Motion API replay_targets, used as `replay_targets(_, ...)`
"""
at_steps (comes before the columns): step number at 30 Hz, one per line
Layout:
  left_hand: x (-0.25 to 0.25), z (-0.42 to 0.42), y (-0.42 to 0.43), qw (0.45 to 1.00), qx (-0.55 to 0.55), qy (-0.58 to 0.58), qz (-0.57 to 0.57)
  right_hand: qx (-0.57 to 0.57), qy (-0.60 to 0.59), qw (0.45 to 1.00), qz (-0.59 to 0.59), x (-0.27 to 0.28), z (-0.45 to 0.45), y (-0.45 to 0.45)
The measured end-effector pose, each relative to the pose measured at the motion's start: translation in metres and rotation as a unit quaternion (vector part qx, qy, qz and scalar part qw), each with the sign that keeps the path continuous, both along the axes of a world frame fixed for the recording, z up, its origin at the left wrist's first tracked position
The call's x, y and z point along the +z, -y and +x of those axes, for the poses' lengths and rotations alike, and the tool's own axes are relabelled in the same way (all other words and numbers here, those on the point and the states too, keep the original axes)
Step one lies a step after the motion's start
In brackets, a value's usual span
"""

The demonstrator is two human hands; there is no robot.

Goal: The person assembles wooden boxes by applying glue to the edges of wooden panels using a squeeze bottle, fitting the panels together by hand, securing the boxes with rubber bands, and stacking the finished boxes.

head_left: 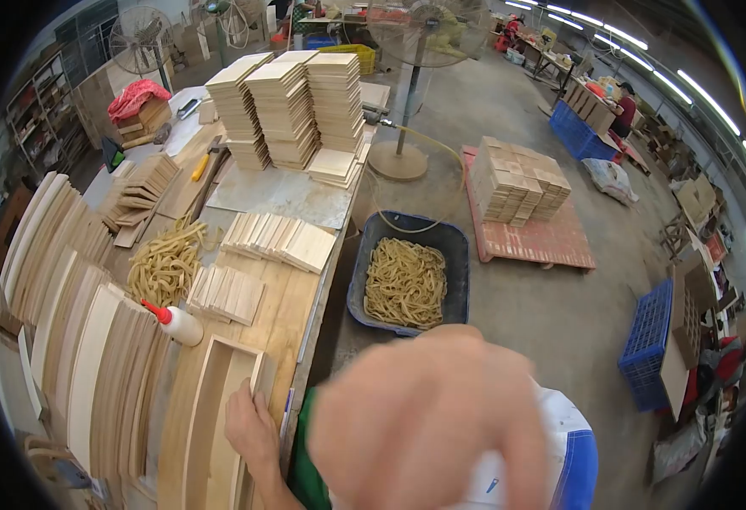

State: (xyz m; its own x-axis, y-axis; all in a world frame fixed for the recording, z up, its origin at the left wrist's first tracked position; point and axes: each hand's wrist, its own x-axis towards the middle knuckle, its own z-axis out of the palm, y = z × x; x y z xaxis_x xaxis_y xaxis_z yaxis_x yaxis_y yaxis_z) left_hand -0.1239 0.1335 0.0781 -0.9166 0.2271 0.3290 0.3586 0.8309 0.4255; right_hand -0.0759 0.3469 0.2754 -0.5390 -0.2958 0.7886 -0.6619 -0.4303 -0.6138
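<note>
A long, shallow wooden box [193,425] without a lid lies on the workbench, running toward me. My left hand [251,423] grips the box's right wall near its far end. Close to the camera, my right hand [432,416] is raised and badly blurred. Its fingers are smeared, and whether it holds anything cannot be made out. Just beyond the box stands a white glue bottle [184,326] with a red nozzle. Small thin wooden slats [225,294] lie in a row past it, with larger thin boards [279,241] behind them.
Long boards [105,382] stand packed along the left. Tall stacks of thin panels [281,110] rise at the bench's far end, near a hammer [211,174]. Yellowish bands [165,263] lie heaped there; more fill a dark tub [358,285]. A red pallet [534,246] carries stacked wood.
</note>
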Motion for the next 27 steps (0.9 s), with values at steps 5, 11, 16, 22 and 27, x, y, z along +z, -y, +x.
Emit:
replay_targets(5,-0.005,-0.005,0.002,1.000,0.011,0.007,-0.004,0.128,-0.043,0.978,-0.160,0.006,0.007,0.007)
replay_targets(11,-0.012,-0.006,0.006,0.999,0.017,0.003,-0.026,0.142,-0.115,0.982,-0.058,-0.002,-0.052,0.022)
replay_targets(16,-0.006,-0.006,0.003,0.998,0.009,-0.064,0.024,0.203,-0.197,0.959,-0.013,-0.017,-0.097,0.066)
replay_targets(22,0.002,0.034,-0.008,0.971,0.104,-0.171,0.131,-0.014,-0.213,0.812,0.543,-0.098,-0.199,0.136)
replay_targets(27,-0.030,0.063,-0.010,0.910,0.253,-0.046,0.326,0.106,-0.194,0.683,0.696,-0.173,-0.255,0.162)
